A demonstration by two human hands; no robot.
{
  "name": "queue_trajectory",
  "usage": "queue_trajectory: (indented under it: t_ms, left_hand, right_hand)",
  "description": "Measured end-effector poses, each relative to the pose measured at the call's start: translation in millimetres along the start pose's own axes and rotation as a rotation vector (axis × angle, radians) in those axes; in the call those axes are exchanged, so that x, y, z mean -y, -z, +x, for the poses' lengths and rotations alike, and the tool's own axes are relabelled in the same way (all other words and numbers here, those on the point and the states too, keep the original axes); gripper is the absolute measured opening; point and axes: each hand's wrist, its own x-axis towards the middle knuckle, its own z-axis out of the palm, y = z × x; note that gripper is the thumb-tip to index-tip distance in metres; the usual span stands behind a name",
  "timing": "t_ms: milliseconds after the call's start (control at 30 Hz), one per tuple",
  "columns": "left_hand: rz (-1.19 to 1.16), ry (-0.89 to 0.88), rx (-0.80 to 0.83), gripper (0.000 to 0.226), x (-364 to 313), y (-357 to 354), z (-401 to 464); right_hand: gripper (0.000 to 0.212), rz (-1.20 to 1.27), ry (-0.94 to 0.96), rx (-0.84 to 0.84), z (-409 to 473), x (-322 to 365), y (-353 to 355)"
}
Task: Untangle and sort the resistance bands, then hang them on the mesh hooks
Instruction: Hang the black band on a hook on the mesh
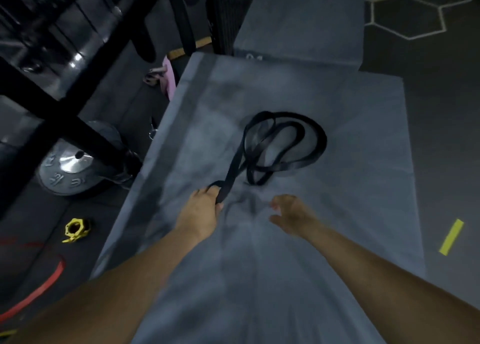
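The black bands [283, 146] lie in a loopy heap on the grey mat [363, 136], a bit toward 1 o'clock from the middle of the view. The loops cross over each other, so they look tangled.

The left hand [202, 208] sits near the middle, just toward 7 o'clock from the heap. Its fingers are curled tight around one end of a black strap. The strap runs straight up from the hand into the heap. I think the hand holds the end this way so it can pull one band free from the others.

The right hand [291, 214] is at about 5 o'clock from the heap. Its fingers are loose and spread, and they hold nothing. It hovers just above the mat, near the left hand. It looks ready to pin the heap down or grab another loop.

The mat has lots of bare room around the heap, so a band can slide toward the person without snagging. The mat's left edge is close to the left hand. Past that edge, at 9 o'clock, a weight plate [72, 167] sits by a black rack post [62, 120]. A yellow clip [76, 230] and a red band [39, 291] lie on the floor at 8 o'clock. A pull to that side could drag the band off the mat.

I cannot see the mesh hooks clearly. Dark straps [187, 27] hang at 11 o'clock.
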Motion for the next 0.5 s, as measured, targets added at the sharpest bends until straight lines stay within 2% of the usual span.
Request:
queue_trajectory:
  t_ms: [67,200,233,367,433,500]
  left_hand:
    - [-0.062,-0.031,-0.057,0.019,-17.7,32.3,-10.5]
    - [-0.167,-0.113,-0.196,0.029,-62.7,114.7,-33.6]
    - [-0.167,-0.142,-0.224,0.033,-73.8,136.4,-40.3]
    - [-0.243,-0.262,-0.280,0.036,-117.1,222.2,-78.1]
    - [-0.253,-0.331,-0.319,0.033,-135.6,259.1,-98.2]
    - [-0.267,-0.362,-0.352,0.032,-149.8,291.6,-119.6]
  right_hand:
    - [0.037,0.026,0.030,-0.045,-22.8,13.5,27.6]
    - [0.008,0.015,0.137,-0.200,-71.8,62.1,104.1]
    - [0.014,0.018,0.144,-0.221,-84.8,76.4,124.3]
    - [0.063,0.061,0.245,-0.286,-146.8,132.5,195.7]
    - [0.069,0.044,0.349,-0.308,-179.4,158.8,221.8]
    - [0.062,0.052,0.426,-0.307,-207.9,179.7,240.0]
